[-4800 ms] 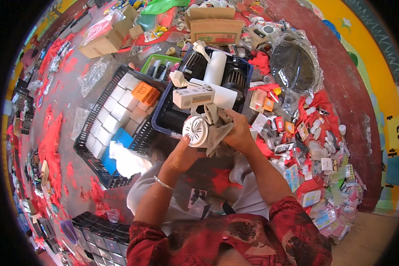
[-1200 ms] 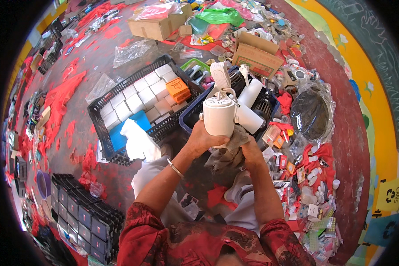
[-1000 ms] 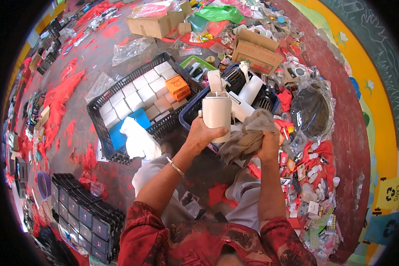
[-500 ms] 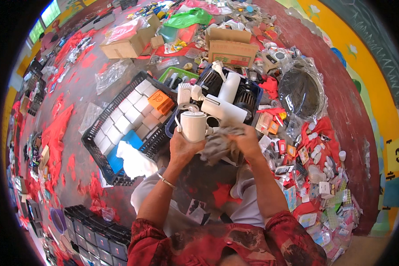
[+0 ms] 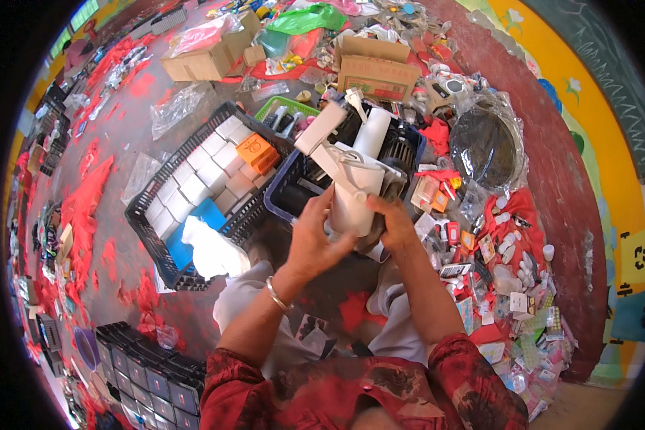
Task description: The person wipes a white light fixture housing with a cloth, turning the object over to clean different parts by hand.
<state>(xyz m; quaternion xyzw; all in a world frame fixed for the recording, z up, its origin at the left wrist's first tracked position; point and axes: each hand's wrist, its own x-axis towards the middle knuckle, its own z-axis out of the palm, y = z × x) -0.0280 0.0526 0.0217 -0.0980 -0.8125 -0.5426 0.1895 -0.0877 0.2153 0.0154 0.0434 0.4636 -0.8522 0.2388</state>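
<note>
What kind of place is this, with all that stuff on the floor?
Probably a sorting or recycling workshop, worked from the floor. The left hand and right hand hold a white plastic device above a blue crate of similar parts. Beside it sits a black crate of small white boxes, with cardboard boxes behind.

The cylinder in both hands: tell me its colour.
White, plain; the cylinder shows best in the head view.

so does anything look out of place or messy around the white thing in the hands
Yes. Both hands, left and right, grip a white cylindrical device, while small packets lie strewn loose over the floor at the right. The black crate holds white boxes in neat rows, but one orange box sits tilted among them.
</note>
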